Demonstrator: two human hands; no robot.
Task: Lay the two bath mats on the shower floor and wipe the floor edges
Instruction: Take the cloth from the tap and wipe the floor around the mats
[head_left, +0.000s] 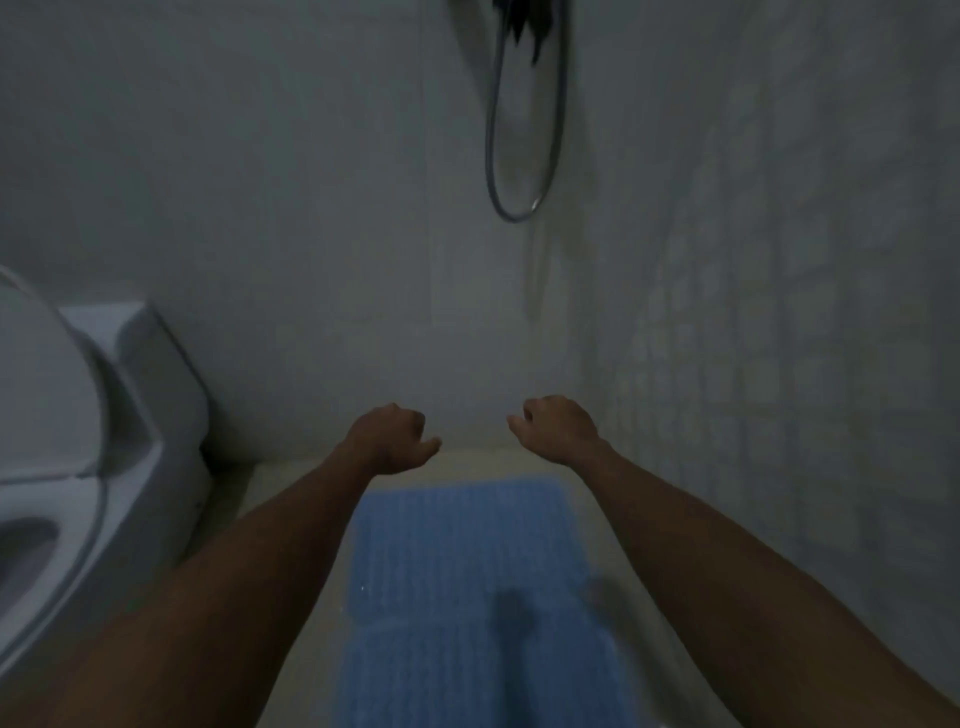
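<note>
Two blue ribbed bath mats lie flat end to end on the pale shower floor (291, 499). The far mat (462, 540) reaches toward the back wall, and the near mat (447, 675) runs to the bottom of the view. A dark blurred smudge sits on the mats near their seam. My left hand (390, 437) and my right hand (558, 428) are stretched out above the far mat's end, fingers curled loosely, thumbs pointing inward. Neither hand holds anything. No cloth is in view.
A white toilet (67, 441) with its lid raised stands at the left, close to the mats. A metal shower hose (511, 156) loops down the back wall. A tiled wall (779, 338) closes the right side. The light is dim and the picture is blurred.
</note>
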